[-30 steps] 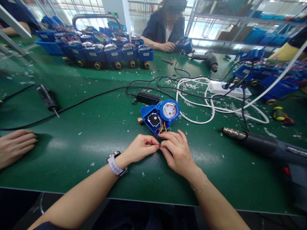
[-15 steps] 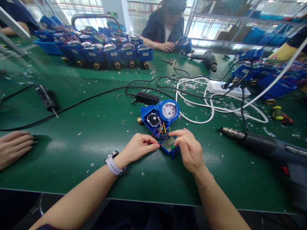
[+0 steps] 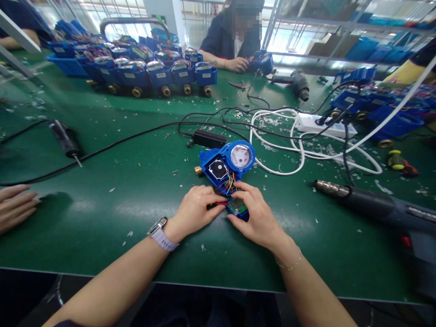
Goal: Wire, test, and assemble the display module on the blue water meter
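Note:
A blue water meter housing [image 3: 221,165] with a round dial and brass inlet lies on the green bench mat [image 3: 112,218], its open side showing a black square part. Coloured wires [image 3: 230,184] run from it to a small display board [image 3: 237,207] in a blue frame. My right hand [image 3: 257,215] grips that board from the right, covering part of it. My left hand [image 3: 195,210] pinches a thin red wire [image 3: 216,203] close to the board. A watch circles my left wrist.
A co-worker's hand [image 3: 15,204] rests at the left edge. A heat gun [image 3: 354,199] lies to the right, a soldering iron [image 3: 64,140] to the left. Cables, a power strip [image 3: 323,126] and scattered plastic shreds cover the mat behind. Rows of blue meters [image 3: 146,75] stand at the back.
My hands have drawn closer together around the display board, and my right hand has shifted down onto its right side. The meter housing has stayed in place.

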Demonstrator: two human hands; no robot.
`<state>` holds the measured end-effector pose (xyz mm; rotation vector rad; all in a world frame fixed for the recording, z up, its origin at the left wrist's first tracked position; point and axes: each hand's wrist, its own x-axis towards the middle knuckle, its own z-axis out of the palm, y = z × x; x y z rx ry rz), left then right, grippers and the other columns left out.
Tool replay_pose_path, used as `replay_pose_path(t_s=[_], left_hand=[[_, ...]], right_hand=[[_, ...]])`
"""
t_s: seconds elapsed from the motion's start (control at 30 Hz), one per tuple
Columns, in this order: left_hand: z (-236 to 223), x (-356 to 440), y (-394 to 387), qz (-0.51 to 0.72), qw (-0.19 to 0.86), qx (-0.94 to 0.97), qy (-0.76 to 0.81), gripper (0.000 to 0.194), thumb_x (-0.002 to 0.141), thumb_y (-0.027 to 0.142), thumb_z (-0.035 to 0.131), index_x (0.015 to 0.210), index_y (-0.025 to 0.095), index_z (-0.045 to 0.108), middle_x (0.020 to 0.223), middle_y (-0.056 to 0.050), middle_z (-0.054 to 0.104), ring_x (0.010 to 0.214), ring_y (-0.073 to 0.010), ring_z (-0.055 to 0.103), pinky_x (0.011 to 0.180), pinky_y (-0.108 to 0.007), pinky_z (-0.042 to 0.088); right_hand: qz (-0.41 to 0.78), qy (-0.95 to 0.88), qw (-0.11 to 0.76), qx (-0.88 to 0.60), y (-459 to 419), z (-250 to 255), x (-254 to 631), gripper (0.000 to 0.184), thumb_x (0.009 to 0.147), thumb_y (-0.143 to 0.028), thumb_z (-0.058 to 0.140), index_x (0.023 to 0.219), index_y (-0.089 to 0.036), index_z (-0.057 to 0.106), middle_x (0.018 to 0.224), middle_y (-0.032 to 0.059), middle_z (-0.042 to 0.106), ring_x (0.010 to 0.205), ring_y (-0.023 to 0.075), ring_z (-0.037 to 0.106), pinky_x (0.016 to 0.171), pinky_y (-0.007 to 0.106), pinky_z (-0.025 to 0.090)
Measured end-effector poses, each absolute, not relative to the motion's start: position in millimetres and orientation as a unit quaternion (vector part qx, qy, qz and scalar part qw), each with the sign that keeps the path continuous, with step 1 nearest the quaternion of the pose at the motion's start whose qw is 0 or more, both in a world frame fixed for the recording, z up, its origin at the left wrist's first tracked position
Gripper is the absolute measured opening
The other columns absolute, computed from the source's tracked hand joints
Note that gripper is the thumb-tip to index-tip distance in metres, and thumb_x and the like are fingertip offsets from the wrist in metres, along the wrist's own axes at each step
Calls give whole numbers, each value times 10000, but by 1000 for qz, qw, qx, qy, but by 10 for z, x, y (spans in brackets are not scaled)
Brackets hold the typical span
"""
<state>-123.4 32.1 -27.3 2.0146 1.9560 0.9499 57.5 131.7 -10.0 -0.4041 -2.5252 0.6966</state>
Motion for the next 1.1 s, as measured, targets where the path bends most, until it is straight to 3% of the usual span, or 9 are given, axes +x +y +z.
replay_pose_path(t_s=[0.3,0.47,0.7,0.83,1.1], left_hand=[[-234,-1233,301,339,33,717,608,144,892,314,635,864,215,736,748,-20,659,722,-156,590,736,-315,418],[-226,-1221,298,340,78,719,601,171,920,285,582,874,198,722,757,-26,682,716,-158,608,732,-314,425],[-177,-1211,319,365,220,661,617,184,904,209,562,795,157,701,723,-33,683,695,-160,612,672,-276,432],[-176,-1214,336,373,276,634,618,196,918,194,532,827,149,700,802,-46,708,748,-160,639,701,-267,452],[-253,-1197,324,392,230,669,588,95,854,224,672,884,179,750,855,-54,750,803,-178,677,780,-295,491]], right_hand=[[304,-914,239,-125,1350,-43,633,414,795,-112,606,1188,-179,492,1354,154,476,1288,281,421,1047,496,402],[304,-915,240,-112,1349,-38,619,438,775,-110,597,1191,-201,493,1344,135,496,1272,286,437,1037,507,411],[308,-916,241,-92,1314,-40,594,422,770,-93,578,1174,-184,497,1318,142,517,1259,281,448,1044,497,405],[304,-917,242,-95,1309,-30,586,423,764,-96,574,1169,-189,497,1316,142,522,1250,285,457,1039,505,409],[289,-922,236,-98,1300,-54,577,422,779,-88,578,1181,-176,485,1327,146,506,1252,286,438,1046,499,398]])
